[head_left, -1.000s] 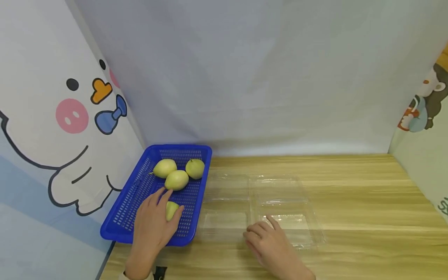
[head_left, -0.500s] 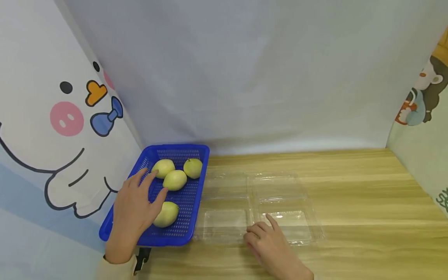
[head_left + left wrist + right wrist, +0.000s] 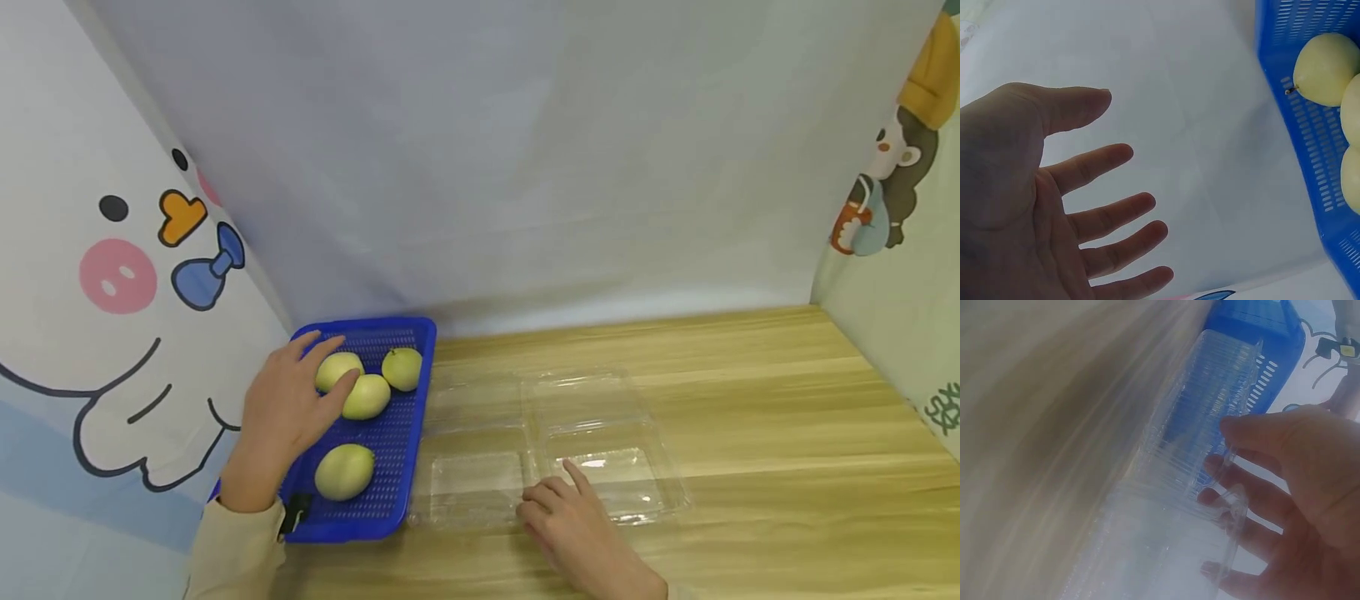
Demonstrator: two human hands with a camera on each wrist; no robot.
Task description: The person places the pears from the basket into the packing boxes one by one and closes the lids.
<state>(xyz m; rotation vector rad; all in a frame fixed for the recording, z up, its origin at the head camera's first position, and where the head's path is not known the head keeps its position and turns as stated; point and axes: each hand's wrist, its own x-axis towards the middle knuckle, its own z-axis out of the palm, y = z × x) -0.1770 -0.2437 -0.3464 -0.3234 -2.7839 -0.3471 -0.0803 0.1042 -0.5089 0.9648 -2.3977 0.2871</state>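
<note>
My left hand (image 3: pixel 283 408) hovers over the left side of the blue basket (image 3: pixel 411 467), thumb and fingers spread with nothing between them. Near its fingertips in the head view are a back pear (image 3: pixel 339 367) and a middle pear (image 3: pixel 369 398), both partly covered by the hand. Another pear (image 3: pixel 402 368) lies at the basket's right wall, and one more pear (image 3: pixel 345 472) sits alone nearer the front. My right hand (image 3: pixel 573 529) rests at the near edge of a clear plastic container (image 3: pixel 480 483). In the right wrist view its loosely bent fingers (image 3: pixel 1254 494) touch the container's rim.
The divided container lies on the wood-grain table (image 3: pixel 765 433), just right of the basket. A pale cloth (image 3: pixel 525 167) hangs behind the table. Printed panels stand at the left and right, the left one (image 3: pixel 150 375) close to the basket.
My left hand has drawn back from the front pear, leaving it uncovered, and moved up and left toward the back pears. The right hand stays at the container. The head view has shifted slightly.
</note>
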